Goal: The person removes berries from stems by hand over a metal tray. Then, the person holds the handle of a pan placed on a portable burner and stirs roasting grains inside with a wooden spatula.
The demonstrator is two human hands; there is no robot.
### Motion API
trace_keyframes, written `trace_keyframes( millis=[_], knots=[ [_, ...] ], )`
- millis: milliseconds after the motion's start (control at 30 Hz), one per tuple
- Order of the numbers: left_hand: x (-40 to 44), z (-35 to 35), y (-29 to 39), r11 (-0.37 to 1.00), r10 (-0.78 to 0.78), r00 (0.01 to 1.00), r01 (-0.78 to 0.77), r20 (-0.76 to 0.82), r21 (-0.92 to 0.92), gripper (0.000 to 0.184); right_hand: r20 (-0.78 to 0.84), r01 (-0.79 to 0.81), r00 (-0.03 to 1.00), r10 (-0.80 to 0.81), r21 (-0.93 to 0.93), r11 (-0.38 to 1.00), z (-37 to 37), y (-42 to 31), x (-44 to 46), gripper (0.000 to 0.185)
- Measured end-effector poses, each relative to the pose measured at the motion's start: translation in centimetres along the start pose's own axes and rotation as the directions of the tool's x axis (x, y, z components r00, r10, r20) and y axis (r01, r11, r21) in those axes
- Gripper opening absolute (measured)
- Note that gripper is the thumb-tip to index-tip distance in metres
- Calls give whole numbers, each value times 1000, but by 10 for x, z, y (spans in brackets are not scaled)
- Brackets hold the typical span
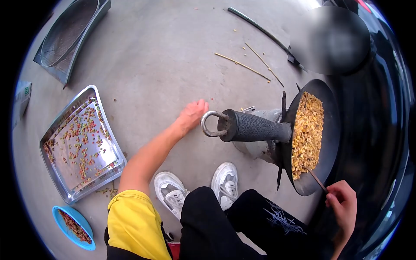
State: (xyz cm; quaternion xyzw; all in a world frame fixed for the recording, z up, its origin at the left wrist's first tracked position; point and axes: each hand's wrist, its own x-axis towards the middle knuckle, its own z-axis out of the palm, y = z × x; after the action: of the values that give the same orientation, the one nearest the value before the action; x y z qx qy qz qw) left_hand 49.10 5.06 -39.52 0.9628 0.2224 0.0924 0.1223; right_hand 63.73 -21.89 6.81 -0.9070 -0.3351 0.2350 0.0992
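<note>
A black wok (331,125) with a thick handle (260,126) sits tilted on a grey metal stove (260,151). Yellow-brown, corn-like kernels (308,130) fill much of it. My right hand (342,199) pinches a thin brown stick (317,181), whose far end reaches into the kernels at the near side. Close to the metal ring (210,124) on the handle's end is my left hand (193,115), its fingers curled in. The undersides of those fingers are hidden, and whether they hold anything does not show.
On the left, a metal tray (113,160) holds scattered colored pellets; a blue bowl (89,243) of darker bits stands below it. A metal dustpan-like scoop (73,56) lies at upper left. Two thin sticks (242,67) and a dark rod (258,27) lie on the floor.
</note>
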Motion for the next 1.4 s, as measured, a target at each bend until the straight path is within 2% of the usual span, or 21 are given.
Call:
trace_keyframes(
  millis=[133,167,267,433,500,533,567,633,733,833,900,933,1000,1033,1067,1133,1200,1267,1333,1367,1400],
  knots=[
    [-7,6,-6,976,-4,999,-8,-52,-217,9,15,11,1000,-12,32,999,1,0,0,13],
    [-9,11,-10,876,-5,973,-107,-230,-470,8,15,24,1000,-25,47,999,1,0,-1,14],
    [-7,1,-16,896,89,980,-158,-181,-415,10,43,54,998,-55,21,998,0,-7,-2,15],
    [-26,-25,-2,927,-256,920,147,-296,-345,30,52,106,993,-106,-7,994,-3,2,-11,12],
    [-53,-45,-5,573,-764,641,621,-73,-535,39,31,146,989,-145,-16,989,-2,7,-16,12],
    [-75,-57,-18,426,-852,523,668,-23,-610,47,27,206,978,-205,-37,978,-1,9,-18,12],
    [-95,-73,-30,68,-896,392,582,207,-810,48,2,203,979,-202,-19,979,-3,10,-18,12],
    [-113,-187,-4,-252,-845,391,314,366,-915,45,3,219,976,-220,38,975,-3,14,-24,12],
    [-92,-319,41,-34,-761,625,226,171,-974,43,-72,306,951,-302,50,951,-2,28,-26,13],
    [-27,-407,100,253,-342,916,303,208,-919,38,-109,321,942,-317,15,947,-2,45,-15,14],
    [18,-432,173,474,-71,966,253,250,-843,38,-150,288,944,-293,-55,956,-3,60,-14,13],
    [30,-445,198,745,160,954,50,252,-665,37,-161,274,945,-286,-92,957,-5,60,-8,13],
    [107,-433,200,966,254,945,-239,207,-95,32,-175,210,960,-220,-72,975,-6,56,-8,12],
    [113,-449,198,967,179,978,-156,-103,202,24,-146,151,976,-159,-65,986,-1,56,-10,11],
    [109,-482,206,937,185,966,-118,-180,329,22,-172,156,972,-162,-51,987,-1,56,-9,11],
    [115,-490,197,993,-104,937,120,-333,25,24,-212,216,954,-213,-10,976,1,60,-9,10],
    [80,-501,184,996,34,896,-67,-442,-59,25,-338,254,911,-236,7,967,13,74,-7,11],
    [-3,-506,199,825,-175,916,-65,-362,-562,22,-446,294,860,-249,34,955,19,81,-11,11],
    [-81,-463,179,741,-329,884,24,-331,-672,28,-376,352,878,-297,83,932,15,83,-10,8],
    [-118,-450,160,387,-416,897,322,148,-864,29,-410,382,853,-322,73,921,15,84,-9,8],
    [-141,-407,129,281,-521,849,265,86,-923,30,-401,385,857,-324,80,919,14,84,-8,8]
  ],
)
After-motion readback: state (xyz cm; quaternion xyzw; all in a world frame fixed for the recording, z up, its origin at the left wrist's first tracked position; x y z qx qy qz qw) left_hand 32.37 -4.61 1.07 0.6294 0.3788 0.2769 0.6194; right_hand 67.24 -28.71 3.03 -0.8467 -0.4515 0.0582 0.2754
